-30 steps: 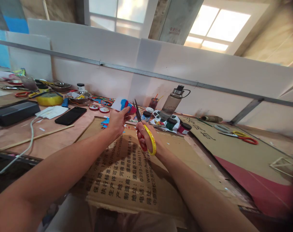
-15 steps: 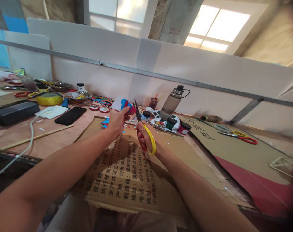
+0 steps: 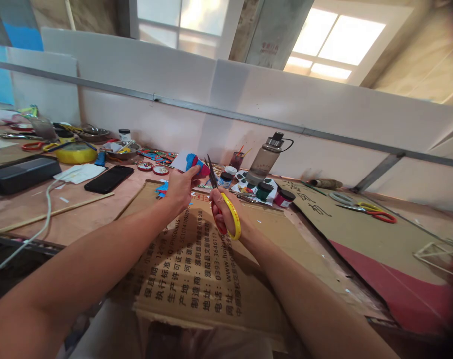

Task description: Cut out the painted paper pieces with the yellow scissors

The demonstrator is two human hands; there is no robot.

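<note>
Between the thumb and fingers of my left hand [image 3: 181, 189] is a piece of painted paper [image 3: 198, 164], blue and crimson with a white part on its left. My right hand [image 3: 222, 209] is closed around the scissors [image 3: 231, 214], which have yellow and red handles. Their dark blades point up and stand slightly parted beside the right edge of the painted paper; whether they touch it I cannot tell. Below both hands lies a flat cardboard sheet [image 3: 189, 279] with printed Chinese text. Small blue scraps [image 3: 162, 189] rest on its far left corner.
A grey water bottle [image 3: 263, 159] stands behind paint jars [image 3: 284, 198]. More scissors [image 3: 376, 213] lie at right on brown board. To the left are a black phone [image 3: 109, 178], a white cable [image 3: 43, 227], a thin wooden stick [image 3: 62, 212] and a yellow tape roll [image 3: 76, 152].
Almost nothing differs. Both hands, the painted paper and the scissors keep nearly the same places, and the view has shifted very slightly.
</note>
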